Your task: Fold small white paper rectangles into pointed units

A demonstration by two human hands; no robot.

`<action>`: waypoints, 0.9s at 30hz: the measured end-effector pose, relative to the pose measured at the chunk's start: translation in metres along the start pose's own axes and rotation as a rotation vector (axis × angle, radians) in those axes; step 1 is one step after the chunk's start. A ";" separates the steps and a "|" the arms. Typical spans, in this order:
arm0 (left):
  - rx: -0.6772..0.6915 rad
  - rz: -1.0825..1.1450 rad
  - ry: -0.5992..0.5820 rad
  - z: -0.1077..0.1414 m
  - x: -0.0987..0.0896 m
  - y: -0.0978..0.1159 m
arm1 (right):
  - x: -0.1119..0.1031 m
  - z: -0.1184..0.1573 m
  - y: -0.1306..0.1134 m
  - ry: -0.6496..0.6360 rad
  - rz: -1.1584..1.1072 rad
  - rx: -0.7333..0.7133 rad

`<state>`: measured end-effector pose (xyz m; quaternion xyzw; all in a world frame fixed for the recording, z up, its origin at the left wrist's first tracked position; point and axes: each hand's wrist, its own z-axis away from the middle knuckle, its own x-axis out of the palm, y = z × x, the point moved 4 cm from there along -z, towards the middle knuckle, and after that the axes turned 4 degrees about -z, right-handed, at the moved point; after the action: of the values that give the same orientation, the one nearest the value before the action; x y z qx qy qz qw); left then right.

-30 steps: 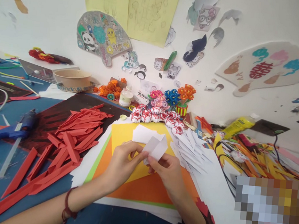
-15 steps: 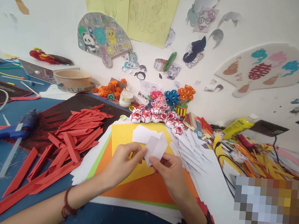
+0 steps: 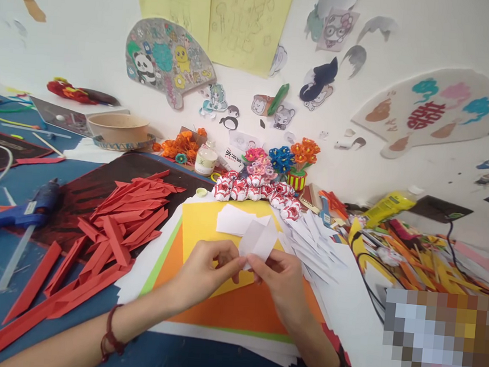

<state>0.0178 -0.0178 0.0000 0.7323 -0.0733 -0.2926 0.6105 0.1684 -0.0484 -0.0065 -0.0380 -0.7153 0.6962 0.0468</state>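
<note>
Between my two hands a small sheet of white paper [image 3: 260, 237] is held up, a crease running along its middle. My left hand [image 3: 214, 266] pinches its lower left edge with thumb and finger. The thumb of my right hand [image 3: 279, 275] presses the lower right part, with the fingers behind it. Just past the held piece, several white paper slips [image 3: 233, 219] lie on a yellow sheet [image 3: 200, 225]. An orange sheet [image 3: 233, 314] shows underneath. Folded white strips [image 3: 314, 244] are heaped to the right of my right hand.
Folded red paper strips [image 3: 125, 224] are piled at left, beside a blue glue gun [image 3: 32, 210]. Red-and-white paper pieces [image 3: 255, 190] and craft flowers [image 3: 281, 158] stand at the back. A yellow bottle [image 3: 392, 207], a cable and paper scraps [image 3: 418, 256] crowd the right.
My left thumb and finger have slid down to the paper's lower edge, close to my right thumb. The paper's upper part has tilted slightly to the right.
</note>
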 end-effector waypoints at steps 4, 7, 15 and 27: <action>-0.016 0.034 -0.070 0.000 0.003 0.001 | -0.001 0.001 -0.001 -0.011 -0.005 -0.013; -0.008 0.023 -0.073 0.001 0.004 0.001 | 0.000 0.001 -0.001 -0.013 -0.007 -0.010; 0.041 0.051 -0.077 0.000 0.005 0.000 | 0.000 0.000 0.002 -0.012 -0.058 -0.015; 0.020 -0.209 -0.057 -0.005 -0.007 -0.003 | -0.006 -0.012 0.008 -0.071 -0.032 0.073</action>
<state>0.0139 -0.0095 0.0001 0.7334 -0.0169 -0.3748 0.5669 0.1759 -0.0372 -0.0144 -0.0001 -0.6911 0.7219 0.0339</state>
